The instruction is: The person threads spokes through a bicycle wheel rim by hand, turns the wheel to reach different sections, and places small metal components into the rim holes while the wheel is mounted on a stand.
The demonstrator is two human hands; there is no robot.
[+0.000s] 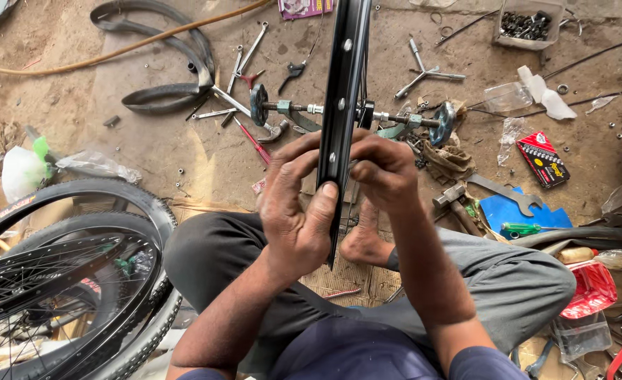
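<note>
We see a black wheel rim (342, 84) standing edge-on between the two hands, running from the top edge of the view, where it is cut off, down to a point just below the palms. The left hand (293, 204) is closed on the rim's left face, thumb laid flat along its edge. The right hand (385, 172) is curled against the right face; its fingertips fold inward, and we cannot tell whether they pinch a small part, since the rim and the knuckles hide that spot.

Just beyond the hands, a threaded axle (325, 109) on a stand crosses behind the rim; its middle is concealed. A bare foot (363, 239) shows below the right hand, partly covered by the wrist.

Left of the left hand lie complete wheels with tyres (71, 274), cut off by the frame. Beyond the right hand, wrenches (427, 70), a hammer (455, 200) and a tray of small parts (525, 24) lie on the dirt floor (149, 141); the tray's contents are too small to identify.
</note>
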